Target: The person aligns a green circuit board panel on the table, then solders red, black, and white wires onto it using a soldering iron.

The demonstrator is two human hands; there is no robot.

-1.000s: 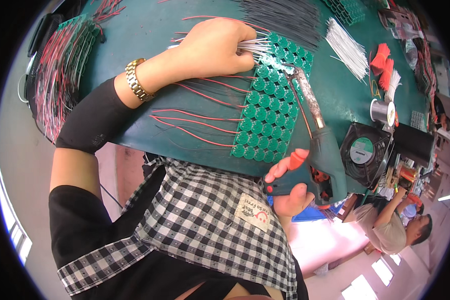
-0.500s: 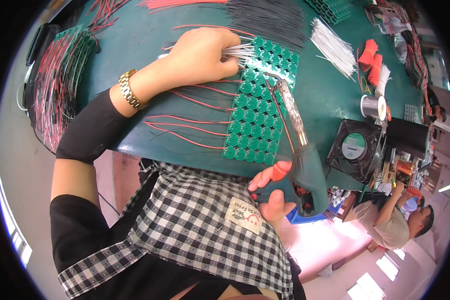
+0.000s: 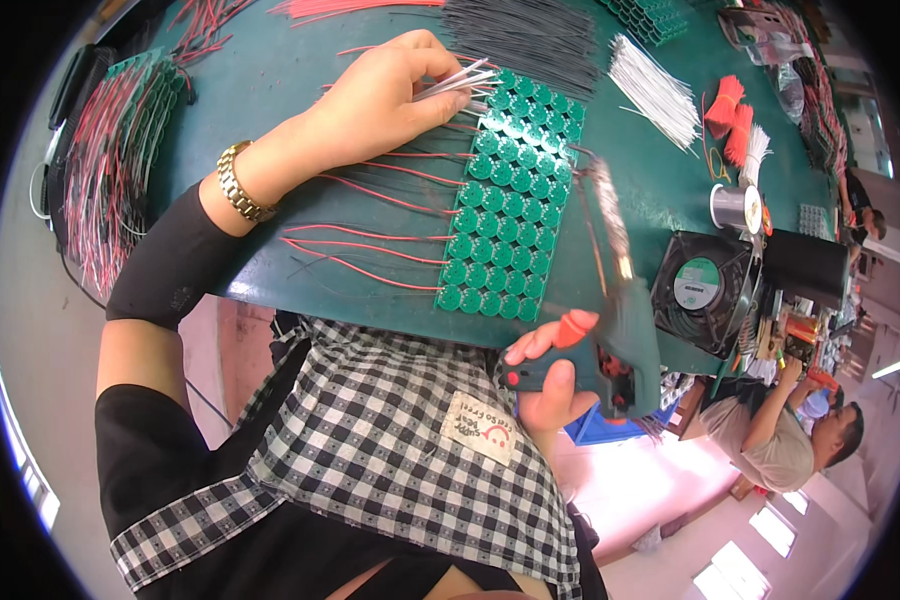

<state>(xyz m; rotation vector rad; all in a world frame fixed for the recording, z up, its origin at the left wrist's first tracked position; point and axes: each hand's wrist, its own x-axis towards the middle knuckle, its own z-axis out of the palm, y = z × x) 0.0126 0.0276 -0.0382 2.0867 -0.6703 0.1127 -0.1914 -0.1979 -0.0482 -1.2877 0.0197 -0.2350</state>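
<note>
My left hand (image 3: pixel 398 98), with a gold watch on its wrist, pinches a bunch of white wires (image 3: pixel 452 86) over the upper left edge of a green circuit board panel (image 3: pixel 486 250). The panel lies flat, with rows of round pads. Several red wires (image 3: pixel 380 236) run leftward from its left edge. My right hand (image 3: pixel 550 385) is wrapped around the handle of a dark green soldering gun (image 3: pixel 632 335). The gun's long tip points up past the panel's right edge, apart from the pads. An orange-red piece shows at my right fingers.
Black wires (image 3: pixel 520 40) lie behind the panel, white wires (image 3: pixel 655 92) to their right. A solder spool (image 3: pixel 735 208) and a black fan (image 3: pixel 697 290) stand at the right. Wired boards (image 3: pixel 110 185) are stacked at the left. Another person (image 3: pixel 770 435) sits at the far right.
The soldering gun's tip has moved right, off the panel's pads. My left hand has lifted slightly up and left with the white wires, whose ends have come away from the board.
</note>
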